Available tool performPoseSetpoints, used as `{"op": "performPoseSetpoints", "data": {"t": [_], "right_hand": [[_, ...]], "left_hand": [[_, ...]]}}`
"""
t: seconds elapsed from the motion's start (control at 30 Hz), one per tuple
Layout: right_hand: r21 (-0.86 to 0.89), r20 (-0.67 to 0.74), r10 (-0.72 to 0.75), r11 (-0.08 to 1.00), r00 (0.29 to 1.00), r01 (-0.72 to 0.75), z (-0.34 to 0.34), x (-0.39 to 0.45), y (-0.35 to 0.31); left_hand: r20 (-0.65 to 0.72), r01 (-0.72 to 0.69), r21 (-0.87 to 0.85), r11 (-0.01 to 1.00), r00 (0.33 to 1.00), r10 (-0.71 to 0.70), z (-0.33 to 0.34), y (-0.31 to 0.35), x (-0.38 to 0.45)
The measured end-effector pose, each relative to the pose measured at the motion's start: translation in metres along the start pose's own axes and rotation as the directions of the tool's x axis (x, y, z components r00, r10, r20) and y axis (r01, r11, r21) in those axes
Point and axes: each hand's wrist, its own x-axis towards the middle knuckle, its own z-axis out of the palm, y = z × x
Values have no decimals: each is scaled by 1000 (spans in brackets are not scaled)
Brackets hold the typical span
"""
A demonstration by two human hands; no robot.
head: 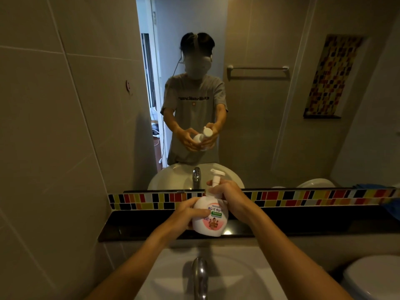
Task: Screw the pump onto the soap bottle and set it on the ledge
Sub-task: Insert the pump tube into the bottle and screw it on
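A white soap bottle [213, 221] with a pink label is held upright in the air, just above the front of the black ledge [134, 224]. My left hand [186, 215] wraps its left side and grips the body. The white pump [216, 177] sits on the bottle's neck, nozzle pointing left. My right hand [229, 197] closes around the pump's collar at the neck, hiding the joint between pump and bottle.
A chrome tap [200, 276] rises from the white sink [249, 273] right below the bottle. A band of coloured tiles [303, 198] and a mirror [259, 126] back the ledge. A toilet [372, 276] stands at the lower right; a blue cloth [392, 207] lies at the ledge's right end.
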Motion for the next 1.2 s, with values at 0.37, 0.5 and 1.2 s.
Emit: {"op": "performPoseSetpoints", "data": {"t": [0.37, 0.5, 1.2], "right_hand": [[73, -38, 54, 996, 998, -51, -2, 1, -3], [-107, -209, -30, 994, 977, 8, 9, 1, 0], [-77, -45, 4, 997, 999, -8, 15, 7, -4]], "left_hand": [[8, 76, -303, 950, 997, -77, 3, 9, 1], [-138, -127, 91, 988, 981, 139, 6, 2, 4], [-111, -78, -94, 993, 992, 67, -3, -11, 7]]}}
